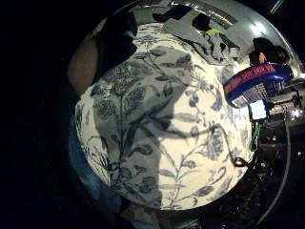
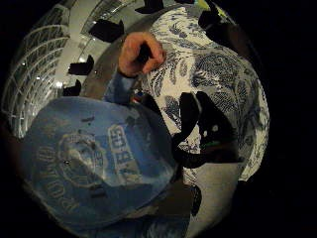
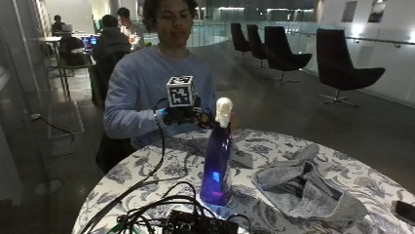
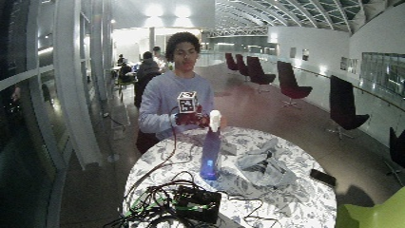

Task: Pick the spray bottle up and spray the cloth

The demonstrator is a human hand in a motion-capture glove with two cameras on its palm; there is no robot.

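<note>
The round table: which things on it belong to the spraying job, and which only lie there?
For the job:
- tall blue plastic spray bottle with white trigger head
- crumpled grey cloth
- black-gloved right hand, raised behind the bottle

Just lying about:
- tangle of black cables
- dark flat phone at the table edge

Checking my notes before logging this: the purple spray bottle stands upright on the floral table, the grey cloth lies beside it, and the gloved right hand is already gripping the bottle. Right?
Not quite. The bottle stands upright on the table with the cloth beside it, but the right hand is not gripping it: the outside view shows that hand raised behind the bottle, apart from it.
</note>
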